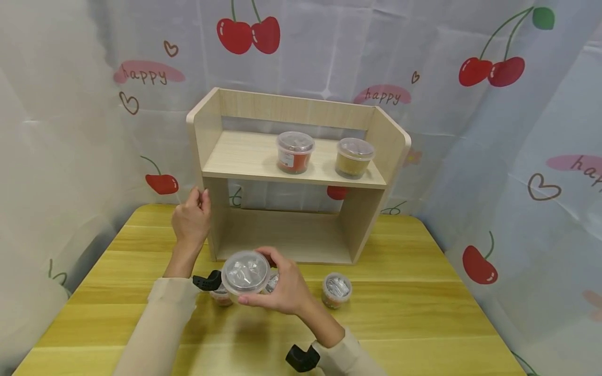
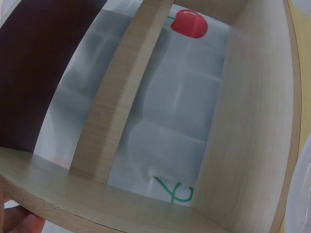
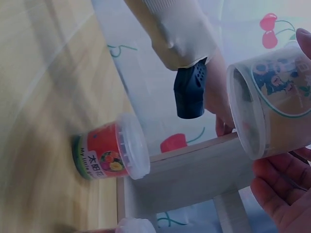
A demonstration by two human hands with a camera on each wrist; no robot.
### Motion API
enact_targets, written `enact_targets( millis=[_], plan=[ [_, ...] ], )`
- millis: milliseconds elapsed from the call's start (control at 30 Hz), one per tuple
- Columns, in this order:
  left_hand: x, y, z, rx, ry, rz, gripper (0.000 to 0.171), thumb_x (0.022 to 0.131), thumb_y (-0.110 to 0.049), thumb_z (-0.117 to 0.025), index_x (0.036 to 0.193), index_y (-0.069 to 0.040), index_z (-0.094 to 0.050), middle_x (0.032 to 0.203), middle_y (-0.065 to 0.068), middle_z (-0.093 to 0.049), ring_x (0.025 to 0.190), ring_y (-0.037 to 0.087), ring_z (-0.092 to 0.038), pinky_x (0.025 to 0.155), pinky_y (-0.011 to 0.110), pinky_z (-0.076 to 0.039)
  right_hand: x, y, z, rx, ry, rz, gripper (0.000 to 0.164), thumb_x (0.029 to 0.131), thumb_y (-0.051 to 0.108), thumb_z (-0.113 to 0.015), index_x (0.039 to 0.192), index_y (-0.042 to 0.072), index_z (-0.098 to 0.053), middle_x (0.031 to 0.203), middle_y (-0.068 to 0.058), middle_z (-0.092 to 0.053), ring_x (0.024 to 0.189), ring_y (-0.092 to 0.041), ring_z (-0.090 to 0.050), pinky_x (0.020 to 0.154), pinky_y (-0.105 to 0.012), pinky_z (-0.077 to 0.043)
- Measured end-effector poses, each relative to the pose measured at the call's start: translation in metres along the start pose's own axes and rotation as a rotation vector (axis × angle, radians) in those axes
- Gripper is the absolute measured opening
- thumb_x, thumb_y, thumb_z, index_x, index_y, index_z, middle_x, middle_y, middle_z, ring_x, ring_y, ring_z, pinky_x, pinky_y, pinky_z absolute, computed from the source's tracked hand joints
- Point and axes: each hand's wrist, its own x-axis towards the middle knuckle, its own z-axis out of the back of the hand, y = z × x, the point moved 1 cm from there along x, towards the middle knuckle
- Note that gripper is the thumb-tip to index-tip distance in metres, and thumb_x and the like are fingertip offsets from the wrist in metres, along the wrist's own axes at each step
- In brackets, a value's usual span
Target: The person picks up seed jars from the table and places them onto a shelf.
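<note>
Clear plastic: this round, lidded tub [image 1: 246, 271] is above the yellow wood-grain table [image 1: 423, 318], my right hand [image 1: 285, 290] curled round its side, presumably for steadiness. My left hand [image 1: 190, 219] curls beside the pale wooden shelf [image 1: 244, 154]; whether gripping, I can't tell.

A pale curtain [image 1: 310, 68] hangs behind and beside the yellow wooden bench [image 1: 400, 324]. It carries printed red cherries [image 1: 234, 36], brown hearts [image 1: 129, 103] and the word "happy" [image 1: 383, 96]; one faint pink shape [image 1: 594, 306] at far right is perhaps a flower.
</note>
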Motion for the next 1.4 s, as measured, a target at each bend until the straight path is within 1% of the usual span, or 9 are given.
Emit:
enact_targets(
  millis=[100, 233, 333, 433, 500, 733, 967, 1233, 1400],
  plan=[
    [0.000, 0.000, 0.001, 0.000, 0.006, 0.010, 0.029, 0.100, -0.020, -0.055, 0.079, 0.000, -0.052, 0.053, 0.016, -0.049, 0.043, 0.034, -0.045, 0.043, 0.037, -0.026, 0.004, 0.002, 0.002, 0.013, -0.034, 0.023, 0.077, 0.064, 0.024, -0.091, 0.129, 0.009, -0.052, 0.112, 0.000, -0.065, 0.100, -0.010, -0.061, 0.085, -0.032, -0.051],
    [0.000, 0.001, 0.002, 0.006, 0.006, 0.013, 0.029, 0.100, -0.020, -0.056, 0.080, 0.001, -0.053, 0.055, 0.017, -0.053, 0.043, 0.035, -0.047, 0.043, 0.037, -0.027, 0.011, 0.004, 0.005, 0.041, -0.090, 0.078, 0.074, 0.066, 0.024, -0.089, 0.129, 0.008, -0.053, 0.113, -0.001, -0.065, 0.099, -0.012, -0.062, 0.084, -0.032, -0.052],
    [0.000, 0.002, 0.001, 0.008, 0.004, 0.012, 0.028, 0.100, -0.020, -0.056, 0.081, 0.002, -0.054, 0.056, 0.018, -0.055, 0.044, 0.034, -0.048, 0.043, 0.036, -0.027, 0.015, 0.005, 0.007, 0.044, -0.137, 0.121, 0.072, 0.069, 0.027, -0.088, 0.129, 0.007, -0.054, 0.112, -0.001, -0.065, 0.098, -0.013, -0.063, 0.082, -0.032, -0.052],
    [0.001, 0.002, 0.001, 0.008, 0.002, 0.014, 0.027, 0.100, -0.019, -0.056, 0.081, 0.001, -0.055, 0.056, 0.018, -0.055, 0.043, 0.034, -0.048, 0.043, 0.035, -0.027, 0.017, 0.005, 0.007, 0.040, -0.176, 0.140, 0.071, 0.070, 0.033, -0.086, 0.128, 0.007, -0.054, 0.111, -0.002, -0.066, 0.098, -0.014, -0.063, 0.081, -0.032, -0.053],
    [0.001, 0.002, 0.001, 0.011, -0.001, 0.010, 0.027, 0.100, -0.019, -0.056, 0.081, 0.001, -0.054, 0.056, 0.018, -0.054, 0.044, 0.035, -0.048, 0.043, 0.036, -0.027, 0.018, 0.006, 0.007, 0.040, -0.199, 0.138, 0.071, 0.070, 0.034, -0.086, 0.128, 0.006, -0.055, 0.111, -0.003, -0.066, 0.097, -0.014, -0.063, 0.080, -0.034, -0.053],
    [0.001, 0.000, 0.000, 0.008, -0.018, -0.016, 0.028, 0.099, -0.020, -0.057, 0.080, 0.000, -0.053, 0.055, 0.018, -0.054, 0.042, 0.035, -0.047, 0.042, 0.038, -0.027, 0.022, 0.009, 0.008, 0.020, -0.253, 0.086, 0.071, 0.067, 0.029, -0.086, 0.126, 0.004, -0.056, 0.113, -0.003, -0.066, 0.099, -0.016, -0.063, 0.082, -0.033, -0.052],
    [0.002, 0.001, -0.001, 0.006, -0.030, -0.036, 0.027, 0.098, -0.019, -0.057, 0.079, 0.000, -0.053, 0.054, 0.017, -0.054, 0.042, 0.037, -0.048, 0.041, 0.040, -0.028, 0.032, 0.011, 0.010, -0.009, -0.360, 0.101, 0.071, 0.067, 0.031, -0.087, 0.126, 0.005, -0.057, 0.112, -0.003, -0.067, 0.095, -0.016, -0.063, 0.079, -0.033, -0.052],
    [0.002, 0.003, -0.001, 0.013, -0.031, -0.040, 0.028, 0.098, -0.020, -0.057, 0.078, -0.001, -0.051, 0.053, 0.017, -0.052, 0.042, 0.038, -0.047, 0.040, 0.043, -0.030, 0.045, 0.017, 0.016, -0.034, -0.412, 0.122, 0.072, 0.068, 0.036, -0.085, 0.126, 0.003, -0.057, 0.108, -0.004, -0.067, 0.091, -0.016, -0.062, 0.075, -0.031, -0.052],
    [0.000, 0.003, -0.001, 0.022, -0.039, -0.036, 0.028, 0.098, -0.020, -0.057, 0.078, -0.002, -0.051, 0.053, 0.017, -0.052, 0.043, 0.040, -0.048, 0.040, 0.045, -0.031, 0.055, 0.021, 0.019, -0.037, -0.422, 0.126, 0.072, 0.069, 0.034, -0.085, 0.126, 0.002, -0.056, 0.108, -0.006, -0.067, 0.091, -0.016, -0.062, 0.074, -0.032, -0.052]
  ],
)
